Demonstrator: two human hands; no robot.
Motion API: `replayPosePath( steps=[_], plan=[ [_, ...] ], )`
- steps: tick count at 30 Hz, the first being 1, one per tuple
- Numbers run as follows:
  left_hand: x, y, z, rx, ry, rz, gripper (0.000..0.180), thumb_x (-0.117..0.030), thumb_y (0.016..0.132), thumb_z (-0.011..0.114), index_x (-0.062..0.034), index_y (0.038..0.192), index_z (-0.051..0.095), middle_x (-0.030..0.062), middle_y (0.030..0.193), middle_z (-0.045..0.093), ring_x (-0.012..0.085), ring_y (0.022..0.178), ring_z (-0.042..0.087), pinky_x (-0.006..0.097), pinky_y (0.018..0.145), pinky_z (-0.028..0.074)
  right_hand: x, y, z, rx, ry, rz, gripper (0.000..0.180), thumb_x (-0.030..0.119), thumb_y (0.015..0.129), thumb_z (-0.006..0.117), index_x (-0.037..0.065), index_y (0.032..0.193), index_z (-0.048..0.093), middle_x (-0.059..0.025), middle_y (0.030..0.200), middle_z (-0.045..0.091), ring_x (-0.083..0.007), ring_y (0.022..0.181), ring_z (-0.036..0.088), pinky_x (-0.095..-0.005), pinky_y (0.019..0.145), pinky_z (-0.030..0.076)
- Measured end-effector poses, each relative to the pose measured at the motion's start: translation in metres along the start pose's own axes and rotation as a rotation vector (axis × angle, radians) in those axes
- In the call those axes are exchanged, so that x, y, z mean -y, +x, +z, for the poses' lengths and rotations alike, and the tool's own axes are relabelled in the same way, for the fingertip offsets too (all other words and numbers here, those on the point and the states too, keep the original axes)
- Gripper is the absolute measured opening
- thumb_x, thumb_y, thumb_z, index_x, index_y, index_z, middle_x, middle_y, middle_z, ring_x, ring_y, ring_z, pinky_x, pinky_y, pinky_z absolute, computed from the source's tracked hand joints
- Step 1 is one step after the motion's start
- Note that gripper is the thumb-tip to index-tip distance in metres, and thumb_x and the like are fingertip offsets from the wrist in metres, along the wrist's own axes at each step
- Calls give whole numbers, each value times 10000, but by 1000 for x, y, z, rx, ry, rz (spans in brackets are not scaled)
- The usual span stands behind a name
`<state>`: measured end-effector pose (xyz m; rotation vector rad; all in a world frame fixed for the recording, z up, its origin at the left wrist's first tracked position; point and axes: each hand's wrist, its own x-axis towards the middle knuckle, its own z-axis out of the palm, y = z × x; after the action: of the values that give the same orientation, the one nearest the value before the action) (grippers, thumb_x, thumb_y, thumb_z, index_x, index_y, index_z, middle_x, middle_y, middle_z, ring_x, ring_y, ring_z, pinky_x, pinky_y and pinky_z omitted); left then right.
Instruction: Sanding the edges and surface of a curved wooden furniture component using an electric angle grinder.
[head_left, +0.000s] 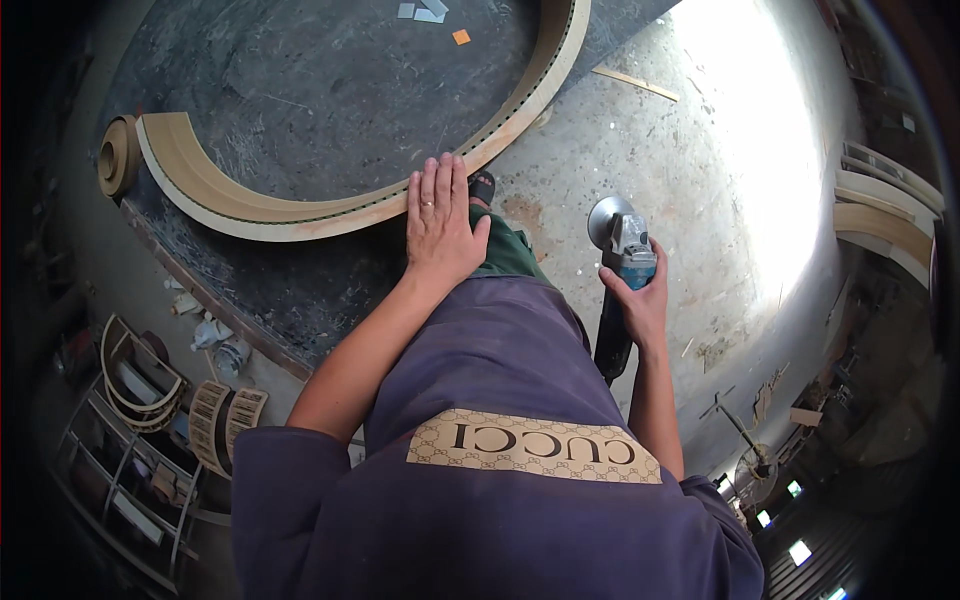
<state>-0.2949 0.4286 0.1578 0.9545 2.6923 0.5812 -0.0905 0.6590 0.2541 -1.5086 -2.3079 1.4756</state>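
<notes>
A long curved wooden frame piece rests on the dark worktable, bending round from the left to the far edge. A dark, dotted line runs along its rim. My left hand lies flat on the near part of this curve, fingers stretched out and together, with a ring on one finger. Off to the right, away from the wood, my right hand is wrapped round an angle grinder with a teal and black body. Its round disc points away from me, above the floor. Whether the disc spins I cannot tell.
A rolled scroll-shaped wooden end sits at the table's left corner. Small white and orange pieces lie on the tabletop. A thin wood strip is on the concrete floor. More curved wooden parts stand at right; racks and a standing fan are behind.
</notes>
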Motion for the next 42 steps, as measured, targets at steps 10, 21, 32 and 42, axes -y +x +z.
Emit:
replayPosePath(
  steps=[10, 21, 32, 42],
  plan=[
    [-11, -20, -1, -49, -56, -94, 999, -380, 876, 776, 35, 1660, 316, 212, 1701, 333, 372, 1608, 264, 535, 1350, 154, 15, 41, -17, 42, -43, -101, 992, 274, 820, 955, 18, 1593, 388, -163, 1399, 614, -249, 1236, 638, -383, 1062, 521],
    [-24, -24, -1, -146, -117, -191, 954, -370, 877, 780, 20, 1639, 360, 197, 1653, 392, 355, 1584, 299, 555, 1342, 140, 38, 72, -11, 160, -115, -230, 995, 269, 819, 959, 20, 1595, 389, -173, 1411, 609, -261, 1249, 634, -390, 1067, 519],
    [12, -53, -25, -136, -67, -201, 824, -351, 869, 789, -60, 1576, 481, 115, 1530, 483, 317, 1497, 391, 598, 1318, 173, 61, 43, 34, 273, -98, -234, 1040, 280, 798, 978, 46, 1611, 375, -188, 1476, 558, -288, 1315, 600, -423, 1124, 486],
    [208, -36, -89, -328, 27, -183, 358, -294, 1027, 669, -62, 1298, 698, 122, 1308, 665, 319, 1320, 581, 541, 1246, 302, 89, -15, 119, 406, -121, -86, 1118, 283, 744, 1023, 77, 1594, 327, -176, 1502, 471, -291, 1343, 568, -422, 1126, 488]
  ],
)
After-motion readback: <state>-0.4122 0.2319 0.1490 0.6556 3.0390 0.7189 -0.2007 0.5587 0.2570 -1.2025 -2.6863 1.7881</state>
